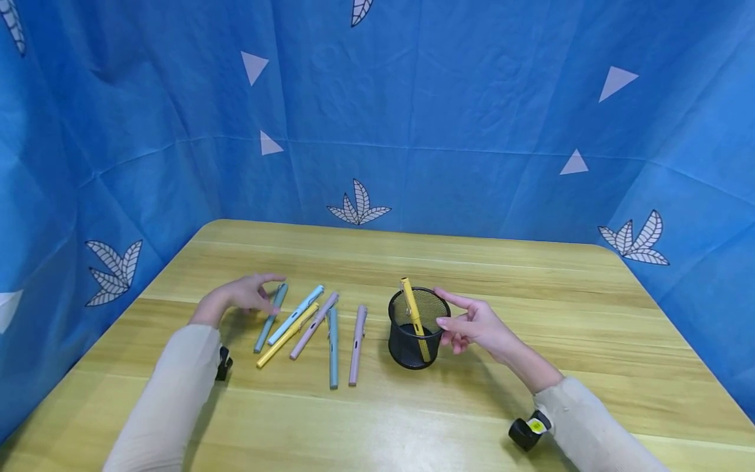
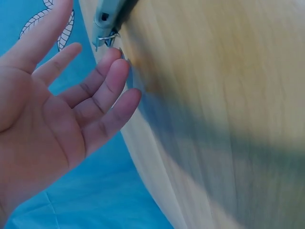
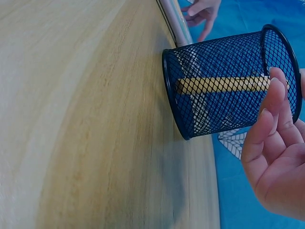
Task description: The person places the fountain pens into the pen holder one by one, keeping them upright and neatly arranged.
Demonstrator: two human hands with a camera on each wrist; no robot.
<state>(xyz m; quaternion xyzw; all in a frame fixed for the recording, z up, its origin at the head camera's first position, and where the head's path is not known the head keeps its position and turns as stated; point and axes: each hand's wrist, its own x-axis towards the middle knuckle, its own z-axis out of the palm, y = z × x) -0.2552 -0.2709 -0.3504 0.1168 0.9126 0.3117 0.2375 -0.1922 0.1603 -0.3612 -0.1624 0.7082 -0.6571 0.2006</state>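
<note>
My left hand (image 1: 246, 293) hovers around the upper part of a dark teal pen (image 1: 271, 320), its thumb and fingers spread. In the left wrist view, the clip end of that teal pen (image 2: 107, 19) lies just beyond the fingertips. My right hand (image 1: 480, 328) holds the rim of a black mesh pen holder (image 1: 402, 349) between thumb and index finger. Its other fingers curl loosely beside the mesh in the right wrist view. A yellow pen (image 1: 412, 307) leans inside the holder, which stands upright on the table.
Right of the left hand lie a light blue pen (image 1: 297, 314), a yellow pen (image 1: 283, 339), a purple pen (image 1: 312, 328), another teal pen (image 1: 333, 351) and another purple pen (image 1: 356, 347). The wooden table (image 1: 531, 282) is backed by a blue curtain (image 1: 460, 98).
</note>
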